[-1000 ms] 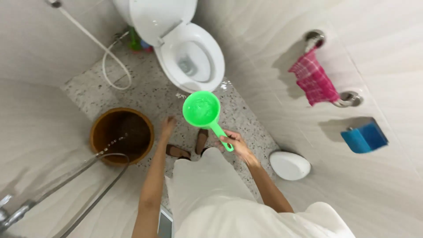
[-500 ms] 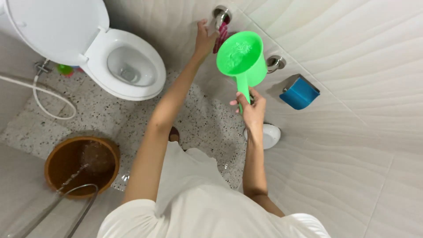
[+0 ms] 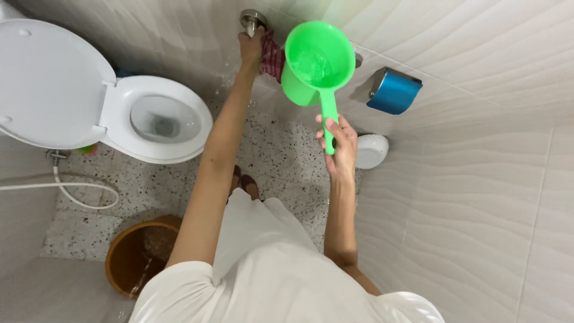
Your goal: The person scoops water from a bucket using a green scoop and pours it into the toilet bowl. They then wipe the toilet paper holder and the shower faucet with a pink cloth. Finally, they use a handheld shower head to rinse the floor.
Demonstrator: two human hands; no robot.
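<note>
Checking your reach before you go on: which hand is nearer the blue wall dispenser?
Right. The right hand holds the green scoop just below-left of the blue dispenser; the left hand is farther off, at the red cloth.

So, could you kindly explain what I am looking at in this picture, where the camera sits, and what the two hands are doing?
No machine here: a person wears a camera on the head, so the view looks straight down over a white garment, two bare arms and feet on a speckled floor. The right hand holds a green dipper by its handle, with water inside. The left hand reaches up to a red checked cloth hanging on a metal wall rail. On the floor stand a white toilet with its lid up, a brown bucket with water and a small white bin. A blue paper holder is fixed to the wall.
</note>
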